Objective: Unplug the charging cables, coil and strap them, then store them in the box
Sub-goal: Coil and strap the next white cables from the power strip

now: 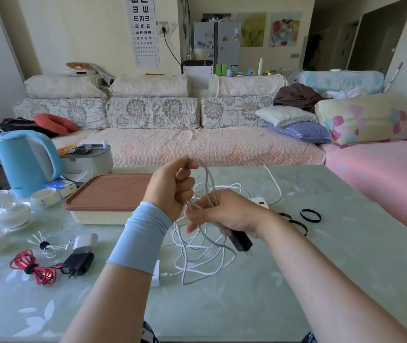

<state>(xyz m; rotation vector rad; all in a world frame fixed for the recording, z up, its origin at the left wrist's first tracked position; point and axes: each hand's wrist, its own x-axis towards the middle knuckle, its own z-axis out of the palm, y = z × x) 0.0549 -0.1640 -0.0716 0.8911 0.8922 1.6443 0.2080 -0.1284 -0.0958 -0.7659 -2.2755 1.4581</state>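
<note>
Left hand pinches the grey cable high, apparently shaping a loop; right hand grips its lower turns and black plug adapter, anchoring the coil.

The left sleeve hides most of a white charger. The right hand covers the top of the black charger and part of the power strip. The left hand hides a stretch of grey cable.
</note>
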